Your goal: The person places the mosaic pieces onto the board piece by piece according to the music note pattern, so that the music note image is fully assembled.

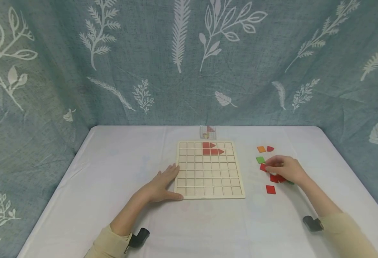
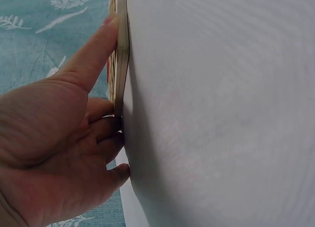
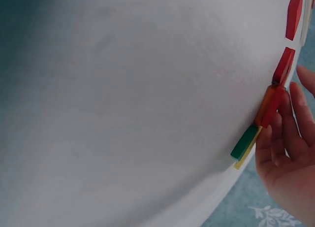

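A pale wooden grid board (image 1: 208, 174) lies on the table, with several red pieces (image 1: 206, 152) set in its far rows. My left hand (image 1: 161, 184) rests against the board's left edge, thumb at the near corner and fingers farther up the side. Over the loose tiles to the right of the board is my right hand (image 1: 287, 168), its fingertips close to a red tile (image 1: 263, 167). In the right wrist view, thumb and forefinger stand apart, with no tile visible between them. This hand partly hides red tiles (image 1: 274, 178) and a green piece (image 3: 245, 142).
A small picture card (image 1: 207, 132) stands behind the board. Beyond my right hand lie an orange tile (image 1: 261, 149), a rounded red piece (image 1: 270, 148) and a green tile (image 1: 260, 159). Nearer is a separate red tile (image 1: 271, 189). A leaf-patterned curtain (image 1: 163, 96) borders the white table (image 1: 118, 157).
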Motion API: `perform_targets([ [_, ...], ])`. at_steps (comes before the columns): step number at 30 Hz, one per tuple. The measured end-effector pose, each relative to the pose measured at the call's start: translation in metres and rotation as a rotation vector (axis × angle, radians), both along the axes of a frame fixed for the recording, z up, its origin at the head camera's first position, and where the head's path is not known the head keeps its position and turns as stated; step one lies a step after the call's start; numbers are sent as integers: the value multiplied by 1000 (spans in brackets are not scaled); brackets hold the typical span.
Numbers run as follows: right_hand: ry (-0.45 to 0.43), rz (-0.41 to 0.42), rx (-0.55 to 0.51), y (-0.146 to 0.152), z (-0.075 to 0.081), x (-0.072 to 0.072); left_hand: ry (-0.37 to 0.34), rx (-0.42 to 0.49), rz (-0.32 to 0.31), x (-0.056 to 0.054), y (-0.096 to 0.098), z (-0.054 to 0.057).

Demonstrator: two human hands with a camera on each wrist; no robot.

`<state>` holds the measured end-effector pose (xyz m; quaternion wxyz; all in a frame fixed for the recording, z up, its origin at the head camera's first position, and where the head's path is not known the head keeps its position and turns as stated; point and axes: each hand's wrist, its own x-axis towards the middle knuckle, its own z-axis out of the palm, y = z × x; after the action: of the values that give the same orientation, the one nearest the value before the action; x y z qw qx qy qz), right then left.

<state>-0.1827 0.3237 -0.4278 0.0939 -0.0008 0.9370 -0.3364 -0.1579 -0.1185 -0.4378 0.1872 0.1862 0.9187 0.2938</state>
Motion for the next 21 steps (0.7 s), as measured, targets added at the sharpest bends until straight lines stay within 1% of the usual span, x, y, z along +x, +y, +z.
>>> perform_targets([
  [8, 62, 60, 61, -1, -3, 3, 1, 11, -10, 0, 0, 1],
  [17, 85, 67, 78, -2, -4, 2, -3, 12, -10, 2, -1, 4],
  [21, 118, 66, 65, -7, -3, 1, -4, 12, -8, 2, 0, 4],
])
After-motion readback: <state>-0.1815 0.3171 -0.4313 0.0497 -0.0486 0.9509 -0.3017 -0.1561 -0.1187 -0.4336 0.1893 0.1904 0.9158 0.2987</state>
